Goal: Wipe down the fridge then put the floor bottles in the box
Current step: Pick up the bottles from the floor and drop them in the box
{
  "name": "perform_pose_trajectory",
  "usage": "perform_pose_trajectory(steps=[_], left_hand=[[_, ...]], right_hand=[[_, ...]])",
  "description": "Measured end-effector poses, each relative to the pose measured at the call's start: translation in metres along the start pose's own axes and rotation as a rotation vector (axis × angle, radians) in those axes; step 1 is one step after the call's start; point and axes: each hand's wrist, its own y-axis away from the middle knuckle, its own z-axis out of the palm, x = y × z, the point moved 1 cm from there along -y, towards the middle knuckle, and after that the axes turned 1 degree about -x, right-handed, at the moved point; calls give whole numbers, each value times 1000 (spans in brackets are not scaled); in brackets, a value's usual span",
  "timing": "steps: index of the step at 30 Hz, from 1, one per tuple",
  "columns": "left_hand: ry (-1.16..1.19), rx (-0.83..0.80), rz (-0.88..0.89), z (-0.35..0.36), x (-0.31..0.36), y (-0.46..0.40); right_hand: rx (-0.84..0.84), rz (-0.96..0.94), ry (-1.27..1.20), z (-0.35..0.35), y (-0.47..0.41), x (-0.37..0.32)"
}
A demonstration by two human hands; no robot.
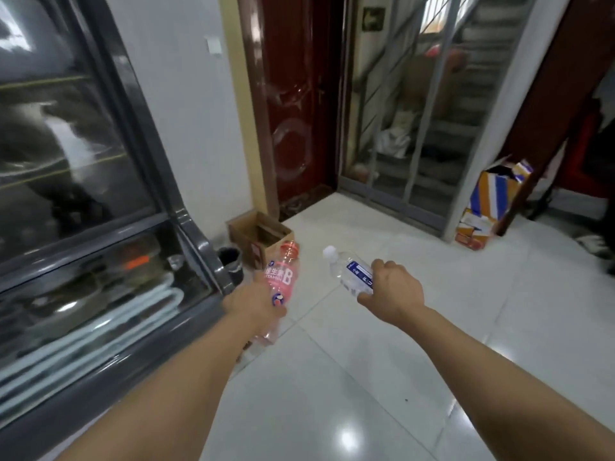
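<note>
Two bare forearms reach forward over a glossy white tiled floor, each hand carrying an empty plastic bottle. The left hand is closed around the lower body of a clear pink bottle with a pink label bearing a large white "B"; its open neck has no cap and tilts up and away. The right hand grips the base half of a smaller clear bottle with a white cap and a blue-and-white label; it tilts up and to the left.

Just beyond the pink bottle's neck, an open brown cardboard box stands on the floor against the white wall, flaps up, its inside looking bare. A small dark bin sits between the box and the fridge, a dark grey glass-fronted display unit filling the left side, its lower corner just beside the left wrist.

Behind the box is a dark red door; to its right, a glass partition with a stairway behind it. A striped orange, blue and white carton leans well off to the right. The floor between the hands and the box is open.
</note>
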Motion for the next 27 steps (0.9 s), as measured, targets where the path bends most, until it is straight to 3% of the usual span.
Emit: perform_pose_trajectory(steps=[8, 12, 27], left_hand=[[100, -1, 77, -29, 103, -164], [41, 40, 124, -41, 146, -230], [113, 54, -192, -74, 262, -471]], right_hand=[[27, 102, 25, -22, -152, 80], [6, 103, 9, -20, -222, 105], [-83, -162, -38, -7, -560, 182]])
